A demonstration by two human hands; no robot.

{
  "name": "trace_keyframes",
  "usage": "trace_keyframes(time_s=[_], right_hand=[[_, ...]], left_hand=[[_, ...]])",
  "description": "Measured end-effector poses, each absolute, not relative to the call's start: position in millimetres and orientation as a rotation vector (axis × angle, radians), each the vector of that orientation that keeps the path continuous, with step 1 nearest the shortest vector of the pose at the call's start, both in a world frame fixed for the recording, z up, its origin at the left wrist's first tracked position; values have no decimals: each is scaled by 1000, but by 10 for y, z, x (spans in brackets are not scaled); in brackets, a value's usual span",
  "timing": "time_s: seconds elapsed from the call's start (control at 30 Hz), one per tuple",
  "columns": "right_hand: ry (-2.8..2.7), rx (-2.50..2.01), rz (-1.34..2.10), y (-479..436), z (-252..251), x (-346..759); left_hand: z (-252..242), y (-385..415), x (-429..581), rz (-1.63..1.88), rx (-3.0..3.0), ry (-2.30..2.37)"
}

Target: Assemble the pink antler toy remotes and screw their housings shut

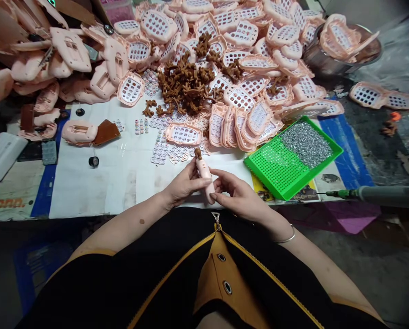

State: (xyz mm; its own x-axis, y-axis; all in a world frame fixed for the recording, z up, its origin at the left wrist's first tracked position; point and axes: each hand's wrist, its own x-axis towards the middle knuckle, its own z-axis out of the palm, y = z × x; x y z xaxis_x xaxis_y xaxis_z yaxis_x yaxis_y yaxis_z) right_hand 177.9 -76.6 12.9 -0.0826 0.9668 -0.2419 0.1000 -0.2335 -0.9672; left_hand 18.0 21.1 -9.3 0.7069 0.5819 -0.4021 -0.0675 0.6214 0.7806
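Observation:
Between both hands I hold a pale pink toy phone casing, seen edge-on above the table's front edge. A small brown piece sticks out of its far end. My left hand grips the casing from the left, thumb across it. On the other side, the fingers of my right hand are closed against its side and near end. Just beyond lies another pink shell with a white grid insert, among sheets of small printed keys. What the casing contains is hidden.
Brown molded figures are heaped behind, amid many pink shells. A green tray with small metal screws stands right; beside it is a thin-tipped power screwdriver. Leftward lie a shell and a small speaker.

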Motion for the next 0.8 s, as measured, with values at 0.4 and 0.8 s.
trace_keyframes(time_s=[0.4, 0.8], right_hand=[[-1180, -1334, 1488, -786, 91, 1733], [-1527, -1484, 1211, -851, 152, 1630]], left_hand=[[-122, 162, 136, 316, 951, 611], [-147, 162, 128, 263, 979, 546]])
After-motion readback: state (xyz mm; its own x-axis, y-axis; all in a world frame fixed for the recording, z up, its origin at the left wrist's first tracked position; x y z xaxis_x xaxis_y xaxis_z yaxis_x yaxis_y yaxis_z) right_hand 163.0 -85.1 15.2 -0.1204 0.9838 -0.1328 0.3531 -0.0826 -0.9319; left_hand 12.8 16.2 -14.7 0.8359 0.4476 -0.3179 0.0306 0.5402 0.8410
